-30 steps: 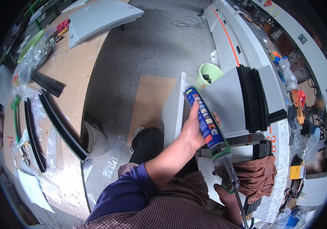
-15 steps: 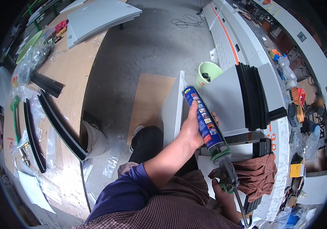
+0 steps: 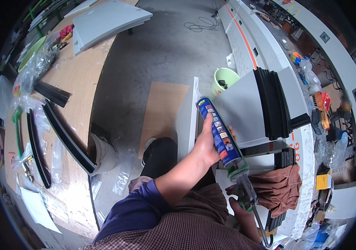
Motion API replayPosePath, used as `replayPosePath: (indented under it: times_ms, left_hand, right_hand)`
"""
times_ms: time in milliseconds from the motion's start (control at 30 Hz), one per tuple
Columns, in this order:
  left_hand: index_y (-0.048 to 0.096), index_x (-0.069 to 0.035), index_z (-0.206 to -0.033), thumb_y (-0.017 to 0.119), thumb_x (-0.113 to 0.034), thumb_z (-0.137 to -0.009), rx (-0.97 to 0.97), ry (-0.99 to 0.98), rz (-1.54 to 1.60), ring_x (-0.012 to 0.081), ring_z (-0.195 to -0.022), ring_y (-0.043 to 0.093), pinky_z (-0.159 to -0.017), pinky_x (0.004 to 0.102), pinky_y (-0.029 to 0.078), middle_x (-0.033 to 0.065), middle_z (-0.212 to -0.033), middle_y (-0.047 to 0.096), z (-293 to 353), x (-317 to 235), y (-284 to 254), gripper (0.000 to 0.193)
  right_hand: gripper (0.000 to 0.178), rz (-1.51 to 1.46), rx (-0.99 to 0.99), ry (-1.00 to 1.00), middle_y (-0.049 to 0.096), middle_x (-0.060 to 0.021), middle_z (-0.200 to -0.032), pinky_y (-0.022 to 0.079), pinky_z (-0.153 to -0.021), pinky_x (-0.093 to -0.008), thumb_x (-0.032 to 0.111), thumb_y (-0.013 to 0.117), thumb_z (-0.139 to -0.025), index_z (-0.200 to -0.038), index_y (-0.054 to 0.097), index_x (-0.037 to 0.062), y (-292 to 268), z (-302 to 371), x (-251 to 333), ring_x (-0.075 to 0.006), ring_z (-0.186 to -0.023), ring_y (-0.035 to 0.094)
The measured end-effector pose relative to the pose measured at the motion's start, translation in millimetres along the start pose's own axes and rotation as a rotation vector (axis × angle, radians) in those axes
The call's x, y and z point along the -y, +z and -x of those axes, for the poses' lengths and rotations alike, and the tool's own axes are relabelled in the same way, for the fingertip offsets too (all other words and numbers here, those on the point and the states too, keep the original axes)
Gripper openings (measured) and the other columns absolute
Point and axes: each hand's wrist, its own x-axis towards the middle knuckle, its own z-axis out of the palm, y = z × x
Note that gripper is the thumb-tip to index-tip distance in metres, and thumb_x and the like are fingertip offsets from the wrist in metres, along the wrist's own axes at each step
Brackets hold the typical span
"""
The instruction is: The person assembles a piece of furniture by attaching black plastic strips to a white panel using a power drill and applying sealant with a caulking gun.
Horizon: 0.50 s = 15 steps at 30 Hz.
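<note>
A caulking gun (image 3: 241, 177) with a blue sealant cartridge (image 3: 220, 135) lies slantwise in front of me, its nozzle end pointing away and left. My left hand (image 3: 208, 139) is wrapped round the cartridge, thumb along its top. At the rear of the gun, my right hand (image 3: 240, 205) grips the handle and trigger; part of its fingers is hidden behind the gun. The nozzle end is at the narrow upper edge of an upright white panel (image 3: 193, 121); whether the tip touches it I cannot make out.
Black rubber-like strips (image 3: 271, 104) lie over a grey panel on the right, near a brown cloth (image 3: 275, 189). Beyond stands a light green bucket (image 3: 217, 85). The wooden table (image 3: 78, 79) at left carries stacked grey panels (image 3: 107, 23) and black strips (image 3: 67, 137). A white bucket (image 3: 105, 156) stands beside it.
The cartridge's front end sits slightly nearer me and a little further left. Much of the scene has also shifted slightly left in view. Both hands keep their hold on the gun.
</note>
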Motion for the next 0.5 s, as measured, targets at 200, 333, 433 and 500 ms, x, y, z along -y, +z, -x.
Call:
replayPosePath:
  times_ms: [200,333,433,500]
  left_hand:
    - [0.053,-0.002,-0.103,0.054,-0.065,-0.089,-0.027,-0.056,-0.017,0.0279,-0.083,0.063,-0.082,0.0453,0.054,0.0116,-0.089,0.061,17.8,15.1,-8.3,0.064]
    - [0.054,-0.003,-0.102,0.056,-0.065,-0.088,-0.028,-0.06,-0.056,0.0269,-0.084,0.064,-0.084,0.0443,0.054,0.0109,-0.089,0.062,26.5,21.5,-10.9,0.064]
    - [0.055,-0.003,-0.101,0.057,-0.066,-0.087,-0.045,-0.041,-0.066,0.0265,-0.084,0.064,-0.084,0.0439,0.054,0.0107,-0.088,0.062,30.6,24.4,-12.1,0.064]
    - [0.055,-0.003,-0.1,0.057,-0.066,-0.087,-0.048,-0.03,-0.07,0.0265,-0.084,0.064,-0.084,0.0438,0.054,0.0107,-0.088,0.062,32.4,25.8,-13.0,0.064]
  right_hand:
    - [0.043,-0.081,0.04,0.058,0.064,-0.0111,-0.117,0.047,-0.095,-0.036,0.003,0.067,-0.077,-0.119,0.059,0.0022,-8.0,23.2,0.3,-0.0216,-0.112,0.06]
    - [0.042,-0.086,0.07,0.092,0.064,-0.0109,-0.117,0.047,-0.095,-0.0359,0.003,0.067,-0.077,-0.119,0.06,0.0024,-10.9,38.8,5.6,-0.0216,-0.112,0.06]
    - [0.042,-0.082,0.08,0.1,0.064,-0.0109,-0.117,0.047,-0.094,-0.0357,0.003,0.067,-0.077,-0.118,0.06,0.0025,-10.8,43.5,5.4,-0.0216,-0.111,0.061]
    - [0.042,-0.083,0.084,0.1,0.064,-0.0108,-0.117,0.047,-0.094,-0.0356,0.003,0.067,-0.077,-0.118,0.06,0.0026,-10.6,45.3,4.2,-0.0216,-0.111,0.061]
